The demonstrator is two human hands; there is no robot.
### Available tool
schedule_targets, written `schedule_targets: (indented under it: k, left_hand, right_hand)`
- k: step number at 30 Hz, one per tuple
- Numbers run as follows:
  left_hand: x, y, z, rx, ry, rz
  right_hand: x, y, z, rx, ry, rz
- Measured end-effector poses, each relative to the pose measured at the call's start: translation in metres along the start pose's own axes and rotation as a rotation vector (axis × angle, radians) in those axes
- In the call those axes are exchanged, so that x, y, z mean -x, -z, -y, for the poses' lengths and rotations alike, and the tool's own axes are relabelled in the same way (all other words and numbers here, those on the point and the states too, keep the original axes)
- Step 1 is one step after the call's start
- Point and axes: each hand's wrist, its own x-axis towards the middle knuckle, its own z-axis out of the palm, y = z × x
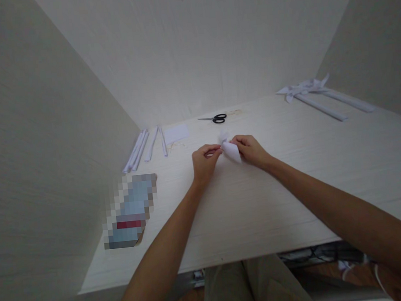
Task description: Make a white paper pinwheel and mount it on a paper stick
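Between my two hands, a little above the middle of the table, is a small white piece of folded or twisted paper [232,152]. My left hand [205,163] pinches its left end between thumb and fingertips. On the other side, my right hand [250,150] grips the paper with curled fingers. A paler, blurred part of the paper sticks up at the top. Just beyond my hands lie black-handled scissors [219,118], blades pointing left. Exactly how the paper is folded cannot be made out.
Several rolled white paper strips [137,152] lie at the left beside a flat paper sheet [176,134]. A pixelated flat object [133,211] is nearer on the left. Paper tubes with a bow-like paper bunch [304,89] lie far right. Walls enclose the table [330,171] on three sides.
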Motion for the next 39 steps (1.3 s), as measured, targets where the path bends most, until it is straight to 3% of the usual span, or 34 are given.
schedule_targets:
  k: [12, 21, 29, 39]
  left_hand:
    - [0.0031, -0.0006, -0.0046, 0.015, -0.058, -0.008]
    - [0.0028, -0.0019, -0.0046, 0.021, -0.061, 0.000]
    - [0.0040, -0.0024, -0.0046, 0.030, 0.030, 0.028]
    - [0.0017, -0.0028, -0.0040, 0.078, 0.152, 0.001]
  right_hand:
    - [0.0016, -0.0007, -0.0007, -0.205, -0.114, 0.047]
    - [0.0012, -0.0015, -0.0007, -0.198, -0.115, 0.017]
    - [-0.0004, -0.0027, -0.0033, -0.185, -0.076, -0.064]
    - [0.0019, -0.0002, 0.0022, -0.189, -0.062, -0.016]
